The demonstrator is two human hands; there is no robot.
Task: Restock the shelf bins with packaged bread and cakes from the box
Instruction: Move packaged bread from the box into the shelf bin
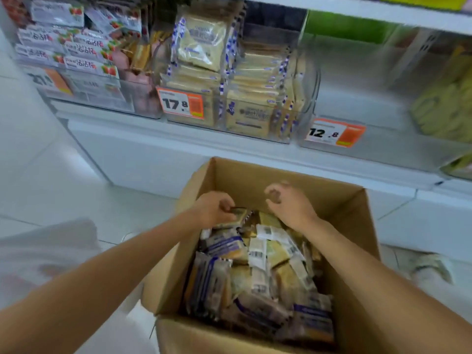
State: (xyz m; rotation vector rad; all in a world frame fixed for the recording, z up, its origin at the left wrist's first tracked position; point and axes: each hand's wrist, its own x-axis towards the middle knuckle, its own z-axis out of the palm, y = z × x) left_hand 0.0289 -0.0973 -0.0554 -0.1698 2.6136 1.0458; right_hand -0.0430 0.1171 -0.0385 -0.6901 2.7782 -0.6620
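An open cardboard box stands on the floor below the shelf, filled with several packaged cakes in clear wrappers with blue print. My left hand reaches into the box's far left part and pinches the edge of one packet. Over the far part of the box, my right hand hovers with loosely curled fingers and holds nothing. On the shelf above, a clear bin holds stacked packets of the same cake.
Left of that bin is a bin of strawberry-labelled packets. To the right a clear bin with a 12.8 tag looks mostly bare, and yellow-green packets lie further right. White floor tiles surround the box. A shoe shows at right.
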